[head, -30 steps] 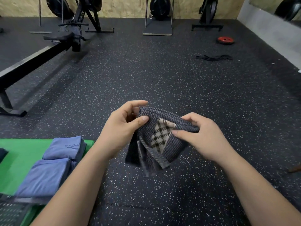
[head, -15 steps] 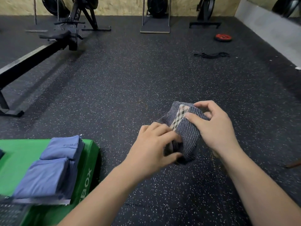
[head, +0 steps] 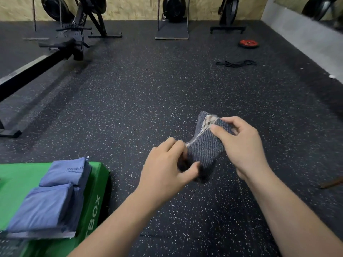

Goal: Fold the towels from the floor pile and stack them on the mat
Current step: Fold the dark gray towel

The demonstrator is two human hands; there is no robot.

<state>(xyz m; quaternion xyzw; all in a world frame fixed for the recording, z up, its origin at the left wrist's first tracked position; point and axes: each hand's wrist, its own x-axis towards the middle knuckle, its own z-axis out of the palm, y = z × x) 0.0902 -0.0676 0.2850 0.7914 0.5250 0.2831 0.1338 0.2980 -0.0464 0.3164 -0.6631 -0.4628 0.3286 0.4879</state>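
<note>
Two bare hands hold one small dark grey towel (head: 204,149) in the air above a black speckled rubber floor (head: 148,89), right of centre in the head camera's view. The towel is ribbed and bunched into a thick, partly folded bundle, with a pale checked patch showing along its upper edge. The left hand (head: 163,169) grips the bundle's lower left end, thumb curled beneath and fingers curled over the cloth. The right hand (head: 241,145) pinches the upper right end, thumb pressed on the ribbed face and fingers curled behind the top edge. Both hands are clenched on the cloth. At the lower left lies a thick green mat (head: 16,182) with white lettering on its side. On it sit folded blue towels (head: 42,208) in two stacks, one nearer the camera and one just behind, touching it. The held towel is well apart from the mat, up and to its right. Farther back, a black rowing machine (head: 37,62) stands at the left, and a red weight plate (head: 248,43) and a black band (head: 236,63) lie on the floor at the right.
</note>
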